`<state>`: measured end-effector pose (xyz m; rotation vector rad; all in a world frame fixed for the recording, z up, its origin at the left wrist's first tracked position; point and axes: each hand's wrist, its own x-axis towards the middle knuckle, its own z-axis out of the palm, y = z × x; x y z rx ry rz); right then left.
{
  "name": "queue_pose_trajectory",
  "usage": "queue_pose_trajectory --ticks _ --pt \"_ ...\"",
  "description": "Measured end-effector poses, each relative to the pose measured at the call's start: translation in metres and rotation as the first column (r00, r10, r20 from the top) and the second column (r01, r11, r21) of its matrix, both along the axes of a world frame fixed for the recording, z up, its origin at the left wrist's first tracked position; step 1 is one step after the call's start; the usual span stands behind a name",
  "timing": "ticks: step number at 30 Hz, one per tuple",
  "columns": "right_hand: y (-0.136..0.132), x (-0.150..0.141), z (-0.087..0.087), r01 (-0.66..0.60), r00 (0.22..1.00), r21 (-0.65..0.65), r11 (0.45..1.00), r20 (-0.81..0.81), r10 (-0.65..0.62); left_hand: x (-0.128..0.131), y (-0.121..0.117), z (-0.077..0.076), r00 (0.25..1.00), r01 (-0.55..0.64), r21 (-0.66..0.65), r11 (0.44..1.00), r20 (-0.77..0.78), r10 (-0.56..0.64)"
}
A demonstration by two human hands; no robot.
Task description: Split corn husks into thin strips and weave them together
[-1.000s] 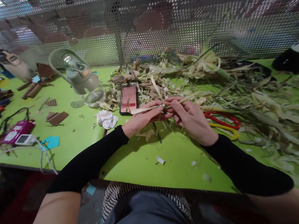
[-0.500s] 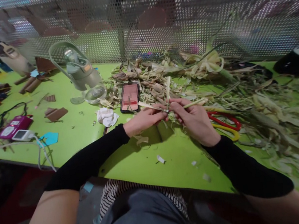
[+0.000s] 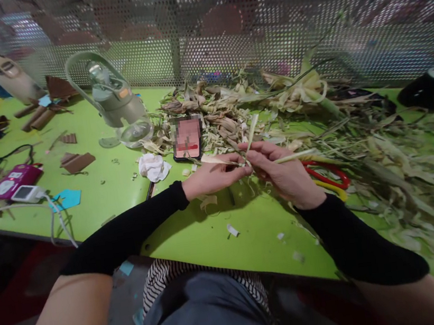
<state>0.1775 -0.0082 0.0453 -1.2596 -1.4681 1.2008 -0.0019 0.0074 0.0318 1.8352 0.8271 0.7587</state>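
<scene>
Both hands meet above the green table (image 3: 194, 234). My left hand (image 3: 218, 174) pinches pale corn husk strips (image 3: 253, 130) between its fingertips. From the other side my right hand (image 3: 285, 175) closes on the same strips, thumb pressed to the fingers. One strip end points up between the hands, one lies across the back of my left hand, and another sticks out past my right hand. The exact crossing point of the strips is partly hidden by my fingers. Just behind the hands lies a phone (image 3: 188, 138) against a heap of dry husks (image 3: 222, 109).
Red- and yellow-handled scissors (image 3: 328, 172) lie right of my right hand, beside shredded husk (image 3: 387, 182). To the left stand a clear water bottle (image 3: 119, 103), crumpled tissue (image 3: 153, 167), a magenta device (image 3: 15, 181) with cables and brown scraps (image 3: 77, 162). A perforated metal screen (image 3: 219, 29) rises behind.
The upright strip end leans further right. My fingers have shifted slightly around the strips, which both hands still hold. The whole view has moved a little.
</scene>
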Motion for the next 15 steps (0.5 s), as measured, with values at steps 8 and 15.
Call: queue_pose_trajectory --ticks 8,15 --pt "0.0 0.002 -0.003 0.158 0.987 0.031 0.987 -0.028 -0.157 -0.002 -0.01 0.01 0.998 0.051 -0.032 0.998 0.025 -0.05" --pt "0.002 -0.001 -0.006 0.041 0.997 0.012 0.999 -0.068 -0.04 0.0 -0.011 0.006 0.995 0.002 -0.112 0.994 0.099 0.009"
